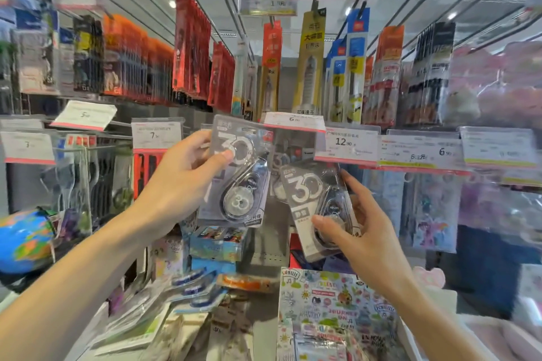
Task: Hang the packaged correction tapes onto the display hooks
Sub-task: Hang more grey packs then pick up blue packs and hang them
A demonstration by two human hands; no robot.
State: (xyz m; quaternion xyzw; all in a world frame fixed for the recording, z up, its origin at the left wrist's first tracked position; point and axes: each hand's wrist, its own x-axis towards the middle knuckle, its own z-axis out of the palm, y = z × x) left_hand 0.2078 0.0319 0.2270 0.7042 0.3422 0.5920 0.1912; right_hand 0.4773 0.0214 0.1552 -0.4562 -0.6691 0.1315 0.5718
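My left hand [181,182] grips a grey packaged correction tape [237,173] marked "30", thumb on its front, raised just under the "6" price tag [294,121]. My right hand [360,231] holds a second, identical packaged correction tape [316,208], tilted, lower and to the right. Between the two, more of the same packs [278,164] hang on a hook behind the price tag. The hook's tip is hidden by the tag and the packs.
Rows of hooks with pen and refill packs fill the wall above. Price tags [349,143] stick out at hand height. A globe [26,240] sits at the left. Loose packs [190,290] and a sticker book [337,299] lie on the shelf below.
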